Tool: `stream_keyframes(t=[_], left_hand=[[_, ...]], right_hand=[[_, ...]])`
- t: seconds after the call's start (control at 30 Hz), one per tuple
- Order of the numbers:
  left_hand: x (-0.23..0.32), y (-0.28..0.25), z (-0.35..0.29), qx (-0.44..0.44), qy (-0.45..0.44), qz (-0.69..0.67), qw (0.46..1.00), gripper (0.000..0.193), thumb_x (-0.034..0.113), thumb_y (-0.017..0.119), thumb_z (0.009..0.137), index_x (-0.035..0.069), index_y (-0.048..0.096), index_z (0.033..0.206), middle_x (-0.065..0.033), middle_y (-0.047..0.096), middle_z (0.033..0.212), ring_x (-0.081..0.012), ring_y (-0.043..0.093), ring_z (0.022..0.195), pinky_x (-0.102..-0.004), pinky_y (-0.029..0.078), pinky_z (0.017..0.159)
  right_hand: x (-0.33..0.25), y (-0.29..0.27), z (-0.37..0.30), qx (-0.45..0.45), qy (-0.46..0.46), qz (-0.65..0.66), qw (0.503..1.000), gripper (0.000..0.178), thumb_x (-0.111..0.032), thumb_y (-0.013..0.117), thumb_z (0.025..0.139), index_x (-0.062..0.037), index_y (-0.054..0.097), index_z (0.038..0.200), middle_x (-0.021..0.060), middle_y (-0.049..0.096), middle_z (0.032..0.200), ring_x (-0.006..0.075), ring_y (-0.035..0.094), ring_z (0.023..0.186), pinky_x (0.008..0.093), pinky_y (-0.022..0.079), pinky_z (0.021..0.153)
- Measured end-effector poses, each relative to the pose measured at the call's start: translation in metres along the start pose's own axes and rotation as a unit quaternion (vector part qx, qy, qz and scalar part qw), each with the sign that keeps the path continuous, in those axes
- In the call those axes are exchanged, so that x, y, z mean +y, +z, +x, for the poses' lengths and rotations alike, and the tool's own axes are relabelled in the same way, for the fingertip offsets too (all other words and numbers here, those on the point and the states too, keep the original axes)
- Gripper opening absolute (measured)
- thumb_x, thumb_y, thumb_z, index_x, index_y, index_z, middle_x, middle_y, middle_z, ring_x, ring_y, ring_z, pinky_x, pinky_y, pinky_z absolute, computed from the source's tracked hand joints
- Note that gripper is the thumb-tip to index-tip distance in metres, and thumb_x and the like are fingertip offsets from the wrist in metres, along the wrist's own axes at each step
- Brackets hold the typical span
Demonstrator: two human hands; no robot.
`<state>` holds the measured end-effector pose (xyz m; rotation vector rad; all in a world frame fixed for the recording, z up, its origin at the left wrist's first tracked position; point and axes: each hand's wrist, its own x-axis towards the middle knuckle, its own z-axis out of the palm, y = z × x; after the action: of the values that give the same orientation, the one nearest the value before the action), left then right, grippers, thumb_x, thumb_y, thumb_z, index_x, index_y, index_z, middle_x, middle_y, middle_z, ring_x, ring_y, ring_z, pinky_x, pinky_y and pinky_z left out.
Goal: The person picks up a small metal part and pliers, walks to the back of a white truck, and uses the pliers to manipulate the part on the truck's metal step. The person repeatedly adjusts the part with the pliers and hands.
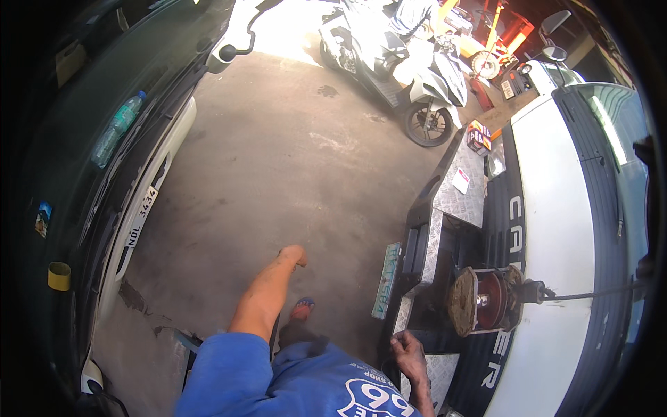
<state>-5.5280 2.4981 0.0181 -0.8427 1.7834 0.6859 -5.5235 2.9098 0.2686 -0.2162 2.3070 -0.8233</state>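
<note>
My right hand (408, 353), fingers curled, rests on the checker-plate steel bumper (455, 201) | rusty red winch drum (483, 300) just beside it | left hand (294, 255), loosely closed, swings free | best: brace, keep fingers off the cable.

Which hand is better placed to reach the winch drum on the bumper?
Right. The right hand rests on the metal bumper just below-left of the winch drum. The left hand hangs free over the concrete floor, farther off.

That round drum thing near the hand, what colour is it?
Red drum with a rusty brownish end plate, seen in the head view.
</note>
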Motion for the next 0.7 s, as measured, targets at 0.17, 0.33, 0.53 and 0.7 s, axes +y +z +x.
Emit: stream_keyframes(t=[0.17, 0.33, 0.53, 0.7], left_hand=[[-0.1, -0.104, -0.037, 0.195, -0.029, -0.269, 0.943, 0.106, 0.023, 0.057, 0.1, -0.006, -0.031, 0.152, -0.0179, 0.071, 0.078, -0.0237, 0.067, 0.058, -0.0393, 0.06, 0.057], [-0.211, -0.182, -0.099, 0.348, -0.037, -0.335, 0.875, 0.07, 0.02, 0.062, 0.098, 0.0, 0.034, 0.158, -0.0136, 0.072, 0.09, -0.0189, 0.064, 0.066, -0.0332, 0.057, 0.06], [-0.164, 0.013, 0.021, 0.205, -0.049, -0.31, 0.927, 0.035, 0.025, 0.051, 0.101, 0.002, 0.072, 0.119, -0.021, 0.072, 0.11, -0.0324, 0.069, 0.102, -0.049, 0.051, 0.095], [-0.217, 0.307, 0.025, -0.212, -0.09, -0.03, 0.973, 0.047, 0.042, 0.075, 0.086, 0.011, 0.072, 0.122, -0.0103, 0.075, 0.109, -0.0261, 0.069, 0.1, -0.0429, 0.05, 0.1]], right_hand=[[-0.007, -0.011, 0.018, 0.021, -0.045, -0.082, 0.995, 0.015, -0.014, 0.066, 0.095, -0.0011, 0.066, 0.102, 0.0151, 0.069, 0.084, 0.0259, 0.068, 0.078, 0.0392, 0.052, 0.076], [0.021, -0.013, 0.019, 0.05, -0.025, -0.033, 0.998, 0.013, -0.012, 0.063, 0.097, 0.0008, 0.062, 0.098, 0.0115, 0.067, 0.082, 0.0205, 0.062, 0.076, 0.0377, 0.051, 0.075], [0.043, 0.017, 0.02, -0.052, -0.033, -0.126, 0.99, 0.014, -0.015, 0.064, 0.098, -0.0007, 0.064, 0.101, 0.0146, 0.067, 0.083, 0.0252, 0.064, 0.077, 0.0395, 0.05, 0.073], [0.029, 0.021, 0.023, -0.09, 0.0, -0.158, 0.983, 0.016, -0.016, 0.065, 0.096, -0.0009, 0.067, 0.102, 0.0179, 0.07, 0.089, 0.0289, 0.069, 0.086, 0.0404, 0.052, 0.081]])
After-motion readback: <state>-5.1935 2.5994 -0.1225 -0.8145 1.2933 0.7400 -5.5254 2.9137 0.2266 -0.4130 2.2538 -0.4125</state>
